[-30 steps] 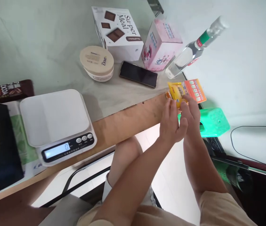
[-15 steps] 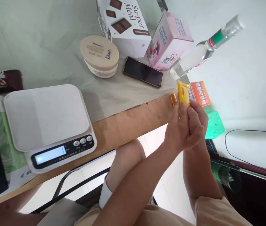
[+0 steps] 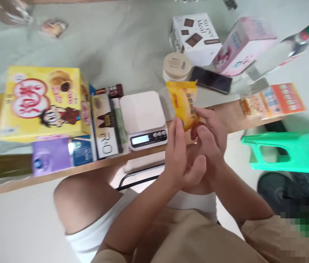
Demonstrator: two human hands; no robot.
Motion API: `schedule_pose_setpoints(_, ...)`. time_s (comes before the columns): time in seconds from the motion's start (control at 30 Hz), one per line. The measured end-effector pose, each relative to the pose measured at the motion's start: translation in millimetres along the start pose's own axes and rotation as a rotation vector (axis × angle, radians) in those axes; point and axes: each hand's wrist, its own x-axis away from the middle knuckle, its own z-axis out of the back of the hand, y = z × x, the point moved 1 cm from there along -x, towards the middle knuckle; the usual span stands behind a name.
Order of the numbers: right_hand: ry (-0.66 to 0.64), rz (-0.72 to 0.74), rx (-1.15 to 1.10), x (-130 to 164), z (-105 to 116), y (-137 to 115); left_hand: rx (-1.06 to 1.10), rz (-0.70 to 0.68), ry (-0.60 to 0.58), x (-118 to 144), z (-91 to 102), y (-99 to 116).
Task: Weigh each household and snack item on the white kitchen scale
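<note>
My left hand (image 3: 180, 153) and my right hand (image 3: 211, 137) together hold a small yellow snack packet (image 3: 184, 102) upright in front of the table edge. The packet hangs just right of a white kitchen scale (image 3: 143, 117) that stands at the table's front edge with its display lit. Both hands pinch the packet's lower end. The picture is blurred by head motion.
On the table (image 3: 116, 51) stand a big yellow cartoon box (image 3: 42, 102), small boxes (image 3: 105, 124), a cream jar (image 3: 176, 65), a phone (image 3: 211, 79), a white chocolate box (image 3: 195, 38), a pink box (image 3: 243, 45), a clear bottle (image 3: 285, 49) and orange packets (image 3: 274, 102). A green stool (image 3: 288, 151) stands at the right.
The hands have lifted the yellow packet off the table's right end and brought it left, beside the scale. The view has pulled back and swung left, showing more boxes.
</note>
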Motion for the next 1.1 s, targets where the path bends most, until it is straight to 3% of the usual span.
schedule_pose_setpoints(0.13,-0.210,-0.039,-0.075,-8,-56,-24,-0.084,0.117,0.095,-7,61.1,-3)
schedule_pose_setpoints(0.23,-0.279,-0.114,-0.088,-15,-78,-25,-0.076,0.257,0.073,-19,84.5,-3)
schedule_pose_setpoints(0.4,-0.321,-0.095,-0.068,-19,-80,-13,-0.115,0.299,0.114,-22,85.6,-9)
schedule_pose_setpoints(0.57,-0.399,-0.082,-0.200,-13,-72,2,-0.202,0.147,0.257,-10,79.1,-19)
schedule_pose_setpoints(0.7,-0.263,-0.069,-0.287,-9,-68,19,-0.254,-0.095,0.354,-9,84.4,-14)
schedule_pose_setpoints(0.8,-0.130,0.037,-0.261,-10,-65,28,-0.210,-0.189,0.375,-12,95.3,-3)
schedule_pose_setpoints(0.97,0.019,0.285,-0.139,-12,-62,29,-0.055,-0.131,0.213,-8,118.9,13)
schedule_pose_setpoints(1.1,0.042,0.359,-0.049,-13,-64,28,-0.215,-0.284,0.095,-2,129.0,20)
